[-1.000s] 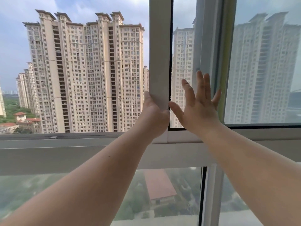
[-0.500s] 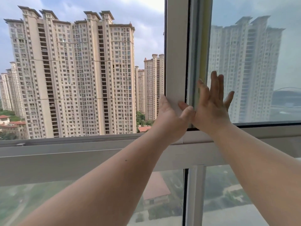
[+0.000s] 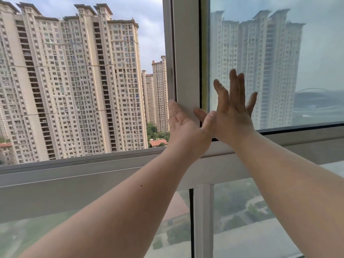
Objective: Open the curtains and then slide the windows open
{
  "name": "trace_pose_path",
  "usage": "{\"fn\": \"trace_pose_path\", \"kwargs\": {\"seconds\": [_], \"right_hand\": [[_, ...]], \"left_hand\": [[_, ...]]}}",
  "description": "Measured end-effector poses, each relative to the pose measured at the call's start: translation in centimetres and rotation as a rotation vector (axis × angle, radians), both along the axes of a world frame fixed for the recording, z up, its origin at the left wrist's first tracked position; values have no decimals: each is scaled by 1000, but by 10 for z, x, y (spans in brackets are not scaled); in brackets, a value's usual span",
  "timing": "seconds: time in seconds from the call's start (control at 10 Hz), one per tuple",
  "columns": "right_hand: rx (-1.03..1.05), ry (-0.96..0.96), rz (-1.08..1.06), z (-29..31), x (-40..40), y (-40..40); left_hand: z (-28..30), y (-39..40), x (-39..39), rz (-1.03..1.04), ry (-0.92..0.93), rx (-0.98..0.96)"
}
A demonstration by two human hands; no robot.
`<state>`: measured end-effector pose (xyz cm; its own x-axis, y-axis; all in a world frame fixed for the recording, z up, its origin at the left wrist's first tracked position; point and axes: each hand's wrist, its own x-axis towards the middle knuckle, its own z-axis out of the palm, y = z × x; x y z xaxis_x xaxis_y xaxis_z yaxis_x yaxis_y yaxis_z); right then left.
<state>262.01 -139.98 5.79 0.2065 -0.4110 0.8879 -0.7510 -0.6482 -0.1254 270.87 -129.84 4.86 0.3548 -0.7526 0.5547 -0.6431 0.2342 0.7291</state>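
Observation:
The sliding window sash has a white upright frame and stands right of centre. Left of it the window is open onto tower blocks. My left hand grips the sash's left edge low down, fingers wrapped round the edge and thumb on its face. My right hand lies flat on the sash's glass pane just to the right, fingers spread and pointing up. The two thumbs touch. No curtain is in view.
A grey sill and track run across below the opening. Under it are fixed lower panes split by a white mullion. The hazy glass to the right shows more towers.
The sash has slid to the right and the open gap on the left has widened. Both hands have travelled right with the sash and come closer together.

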Motion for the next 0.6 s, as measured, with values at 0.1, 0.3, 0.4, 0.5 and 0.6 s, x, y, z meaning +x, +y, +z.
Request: {"fn": "trace_pose_path", "kwargs": {"seconds": [0.1,0.3,0.4,0.5,0.6], "right_hand": [[-18,-17,-5,-1,-1,-5],[-36,-46,-2,-2,2,-4],[-10,-27,2,-2,-2,-5],[66,23,33,3,-9,4],[236,31,59,15,-21,20]], "left_hand": [[0,-1,0,-7,-22,19],[-1,0,0,7,-45,61],[3,6,3,-9,-95,141],[18,24,18,-16,-186,272],[21,62,28,38,-363,363]]}}
